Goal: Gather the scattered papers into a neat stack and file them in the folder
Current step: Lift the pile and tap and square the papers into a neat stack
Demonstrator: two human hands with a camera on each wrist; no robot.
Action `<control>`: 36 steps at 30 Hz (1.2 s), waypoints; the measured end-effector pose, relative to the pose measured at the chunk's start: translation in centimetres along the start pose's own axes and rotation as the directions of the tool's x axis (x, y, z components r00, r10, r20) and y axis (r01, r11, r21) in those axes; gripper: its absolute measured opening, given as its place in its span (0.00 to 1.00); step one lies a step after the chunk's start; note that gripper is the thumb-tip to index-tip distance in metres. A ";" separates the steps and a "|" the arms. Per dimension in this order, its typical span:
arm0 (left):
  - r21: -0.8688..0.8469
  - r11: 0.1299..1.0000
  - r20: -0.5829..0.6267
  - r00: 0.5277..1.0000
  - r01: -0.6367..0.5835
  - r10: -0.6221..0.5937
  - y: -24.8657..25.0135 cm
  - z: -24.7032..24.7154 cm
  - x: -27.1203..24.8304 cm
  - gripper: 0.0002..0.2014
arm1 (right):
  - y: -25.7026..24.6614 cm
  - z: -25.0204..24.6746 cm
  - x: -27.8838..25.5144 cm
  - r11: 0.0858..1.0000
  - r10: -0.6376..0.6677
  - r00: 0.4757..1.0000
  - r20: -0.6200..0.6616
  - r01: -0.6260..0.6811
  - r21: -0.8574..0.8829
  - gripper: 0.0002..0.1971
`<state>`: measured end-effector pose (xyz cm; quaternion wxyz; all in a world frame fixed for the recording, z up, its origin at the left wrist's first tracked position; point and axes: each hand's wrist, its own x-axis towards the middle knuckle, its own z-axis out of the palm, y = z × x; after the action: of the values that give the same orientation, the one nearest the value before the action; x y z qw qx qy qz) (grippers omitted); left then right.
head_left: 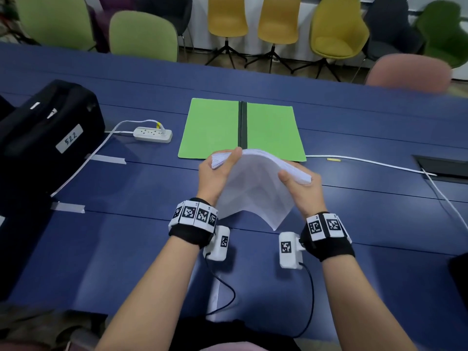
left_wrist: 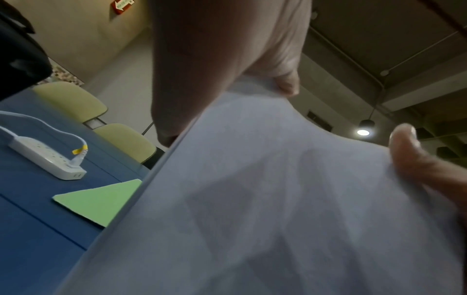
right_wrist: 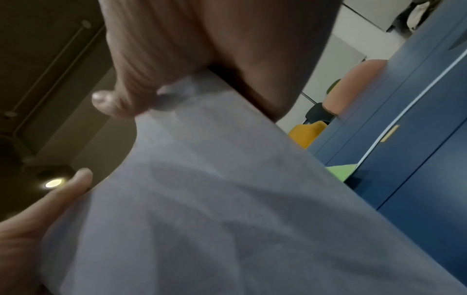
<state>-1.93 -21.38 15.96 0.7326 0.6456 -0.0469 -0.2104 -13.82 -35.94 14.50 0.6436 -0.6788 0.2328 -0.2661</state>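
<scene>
Gripping paper stack [head_left: 255, 183]; bag label [head_left: 69, 141] "522".

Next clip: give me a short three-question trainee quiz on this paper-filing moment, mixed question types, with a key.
1. True or false: the green folder lies open on the blue table.
2. Which holds the paper stack?
A. left hand only
B. right hand only
C. both hands
3. Fill in: the white power strip lies between the folder and the black ____.

Key: 1 true. 2 C, each hand grips one end, and the stack arches between them above the table. 3 bag.
</scene>
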 end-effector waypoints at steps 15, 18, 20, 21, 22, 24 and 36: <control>0.184 0.964 0.008 0.981 -0.193 0.195 1.1 -0.5 0.2 0.13 | -1.5 -0.8 0.1 0.997 -0.040 0.999 -0.024 0.038 -0.072 0.10; 0.125 0.977 0.010 0.985 -0.173 0.173 0.8 -0.4 0.1 0.24 | -1.4 0.1 -0.1 1.000 -0.012 0.997 -0.075 0.012 -0.003 0.08; 0.109 0.979 0.024 0.985 -0.174 0.172 0.9 -0.2 0.1 0.28 | -1.4 0.0 -0.1 0.999 -0.013 0.998 -0.067 0.016 0.038 0.10; 0.118 0.979 0.020 0.986 -0.167 0.166 1.0 -0.1 0.1 0.28 | -1.4 -0.2 -0.1 0.998 -0.025 0.999 -0.028 0.026 0.056 0.13; 0.124 0.981 0.022 0.989 -0.150 0.149 1.0 -0.1 0.1 0.28 | -1.3 -0.4 -0.2 0.998 -0.029 0.999 0.019 0.028 0.056 0.16; 0.125 0.985 0.061 0.991 -0.122 0.115 1.1 -0.3 0.1 0.25 | -0.7 -0.7 -0.2 0.999 -0.028 0.996 0.082 0.025 0.031 0.14; 0.103 0.984 0.207 0.971 -0.143 0.120 0.3 -1.4 0.4 0.07 | -1.6 -0.5 -0.2 0.999 -0.048 0.999 -0.014 0.047 -0.027 0.15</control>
<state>-0.99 -20.16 15.98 0.6974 0.6586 -0.1752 -0.2218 -14.30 -36.10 16.09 0.6263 -0.6908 0.2248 -0.2830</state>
